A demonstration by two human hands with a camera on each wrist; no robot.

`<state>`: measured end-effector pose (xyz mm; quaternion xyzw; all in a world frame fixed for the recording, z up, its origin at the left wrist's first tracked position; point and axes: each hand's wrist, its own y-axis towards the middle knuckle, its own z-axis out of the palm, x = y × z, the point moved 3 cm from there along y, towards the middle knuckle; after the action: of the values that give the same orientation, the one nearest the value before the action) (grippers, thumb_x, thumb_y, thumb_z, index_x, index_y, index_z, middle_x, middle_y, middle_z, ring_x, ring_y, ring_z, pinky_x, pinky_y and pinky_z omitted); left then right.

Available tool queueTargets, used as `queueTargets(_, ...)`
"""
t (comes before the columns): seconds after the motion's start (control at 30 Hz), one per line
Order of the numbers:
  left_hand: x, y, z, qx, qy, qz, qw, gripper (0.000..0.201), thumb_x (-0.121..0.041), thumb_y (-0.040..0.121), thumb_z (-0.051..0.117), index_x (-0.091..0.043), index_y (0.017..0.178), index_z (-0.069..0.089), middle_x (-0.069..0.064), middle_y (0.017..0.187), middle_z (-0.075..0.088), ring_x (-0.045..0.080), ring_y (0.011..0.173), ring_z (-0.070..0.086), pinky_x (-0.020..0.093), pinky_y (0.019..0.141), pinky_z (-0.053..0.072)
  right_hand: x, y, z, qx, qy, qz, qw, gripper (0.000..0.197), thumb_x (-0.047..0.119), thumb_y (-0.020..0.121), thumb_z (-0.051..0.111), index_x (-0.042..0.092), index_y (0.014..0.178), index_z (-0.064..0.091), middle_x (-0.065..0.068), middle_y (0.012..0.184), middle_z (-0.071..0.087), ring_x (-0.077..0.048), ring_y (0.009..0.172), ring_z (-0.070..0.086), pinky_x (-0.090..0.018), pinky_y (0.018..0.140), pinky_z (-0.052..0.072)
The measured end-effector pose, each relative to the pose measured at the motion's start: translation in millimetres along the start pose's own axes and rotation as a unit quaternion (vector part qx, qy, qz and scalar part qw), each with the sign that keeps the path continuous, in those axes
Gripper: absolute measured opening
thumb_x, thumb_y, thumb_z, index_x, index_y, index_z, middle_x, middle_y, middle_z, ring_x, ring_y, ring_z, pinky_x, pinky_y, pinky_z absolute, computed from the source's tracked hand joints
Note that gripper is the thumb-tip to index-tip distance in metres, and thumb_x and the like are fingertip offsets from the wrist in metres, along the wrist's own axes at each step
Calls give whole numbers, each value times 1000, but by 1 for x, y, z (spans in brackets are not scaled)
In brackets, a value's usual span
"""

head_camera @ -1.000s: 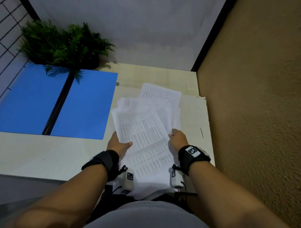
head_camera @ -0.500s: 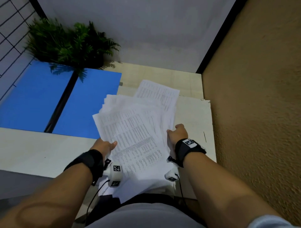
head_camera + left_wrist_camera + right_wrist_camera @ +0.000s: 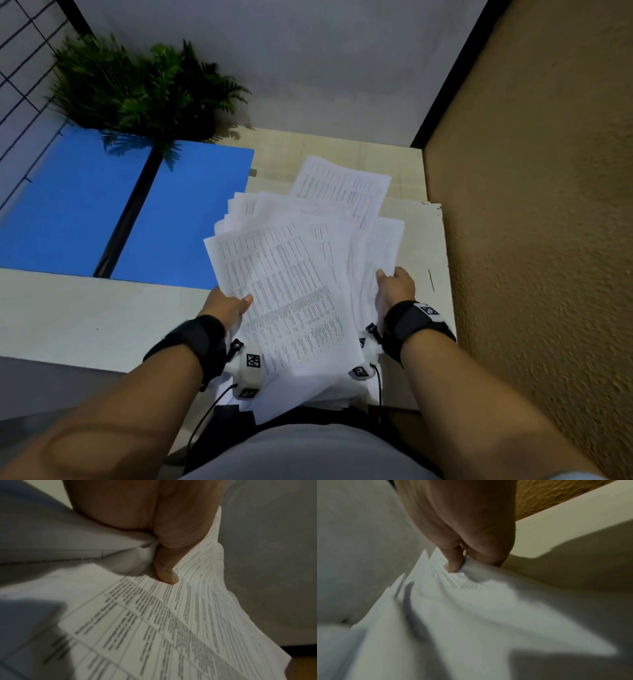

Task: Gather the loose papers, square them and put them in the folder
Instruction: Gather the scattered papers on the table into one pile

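Observation:
A ragged stack of white printed papers (image 3: 294, 287) is held between both hands above the pale table (image 3: 85, 315). My left hand (image 3: 227, 305) grips its left edge, thumb on top of the sheets (image 3: 171, 615). My right hand (image 3: 394, 286) pinches the right edge, and in the right wrist view the thumb presses the crumpled papers (image 3: 471, 601). The sheets are fanned and uneven, one sticking out at the far right. The open blue folder (image 3: 102, 205) lies flat to the left with a dark spine down its middle.
A green fern plant (image 3: 137, 89) stands at the back left, its fronds over the folder's far edge. A rough tan wall (image 3: 534, 205) runs close along the table's right side. A wire grid (image 3: 24, 68) is at the far left.
The stack has come up off the table and swung its top end to the left, towards the folder. Both hands kept hold of its edges.

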<state>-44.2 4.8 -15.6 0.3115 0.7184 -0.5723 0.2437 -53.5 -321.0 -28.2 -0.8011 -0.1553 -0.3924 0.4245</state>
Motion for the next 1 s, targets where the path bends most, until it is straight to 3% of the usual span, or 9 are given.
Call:
queueTargets(0.17, -11, -5, 14, -69, 148, 32, 986, 42, -13, 85, 71, -12, 125, 61, 14, 126, 62, 35, 113, 58, 41, 97, 50, -20, -10, -34, 1, -11, 15, 1000, 20, 9, 97, 52, 8, 115, 60, -8, 108, 64, -29, 99, 61, -39, 92, 50)
queueTargets(0.3, -26, -17, 39, -75, 390, 50, 917, 64, -37, 82, 74, -25, 140, 50, 8, 154, 29, 35, 136, 29, 38, 106, 37, -22, -18, -34, 66, -37, 24, 997, 25, 14, 99, 49, 6, 121, 59, -11, 114, 64, -32, 104, 61, -47, 98, 49)
queueTargets(0.43, -26, -16, 55, -16, 282, 73, 957, 62, -19, 87, 73, -13, 143, 47, 6, 155, 21, 34, 134, 41, 35, 110, 37, -21, -13, -33, 65, -78, 34, 994, 30, 5, 97, 35, 3, 109, 62, -21, 114, 65, -33, 99, 62, -43, 93, 51)
queueTargets(0.6, -28, -15, 47, 44, 100, 82, 991, 35, -13, 78, 78, -30, 90, 50, 12, 136, 44, 35, 109, 62, 53, 97, 53, -18, -5, -47, 106, -186, 73, 974, 32, 4, 97, 37, 1, 123, 56, -20, 116, 59, -25, 92, 53, -34, 81, 49)
queueTargets(0.67, -29, -17, 46, 57, 64, 93, 992, 36, -10, 80, 77, -32, 88, 50, 14, 130, 50, 34, 106, 64, 50, 96, 54, -16, -1, -48, 107, -184, 86, 973, 25, 7, 97, 39, 7, 115, 56, -24, 125, 59, -23, 92, 54, -37, 84, 52)
queueTargets(0.77, -29, -19, 51, 91, 33, 107, 990, 30, -4, 88, 69, -28, 103, 57, 9, 126, 58, 29, 110, 63, 41, 97, 51, -17, -5, -43, 113, 20, 133, 984, 31, 16, 99, 45, -1, 117, 63, -25, 121, 64, -29, 94, 62, -40, 81, 54)
queueTargets(0.83, -27, -16, 54, 122, -7, 86, 989, 39, -9, 91, 66, -25, 126, 58, 3, 127, 64, 27, 117, 61, 45, 105, 47, -20, -10, -41, 147, 187, 139, 961, 53, 51, 96, 46, 10, 126, 61, -17, 123, 66, -30, 105, 65, -44, 93, 52)
queueTargets(0.9, -24, -16, 56, 136, -6, 69, 988, 44, -20, 95, 63, -25, 138, 53, 1, 131, 64, 26, 123, 58, 47, 108, 44, -18, -23, -41, 189, 219, 119, 950, 77, 76, 78, 51, 22, 133, 58, -8, 128, 66, -27, 119, 61, -47, 106, 43)
queueTargets(1.0, -26, -22, 60, 150, 31, 47, 987, 54, -43, 98, 54, -22, 146, 46, 0, 142, 56, 24, 131, 52, 40, 108, 40, -25, -36, -36, 223, 61, 50, 972, 69, 43, 69, 85, 19, 129, 59, 0, 124, 68, -16, 114, 63, -37, 101, 48)
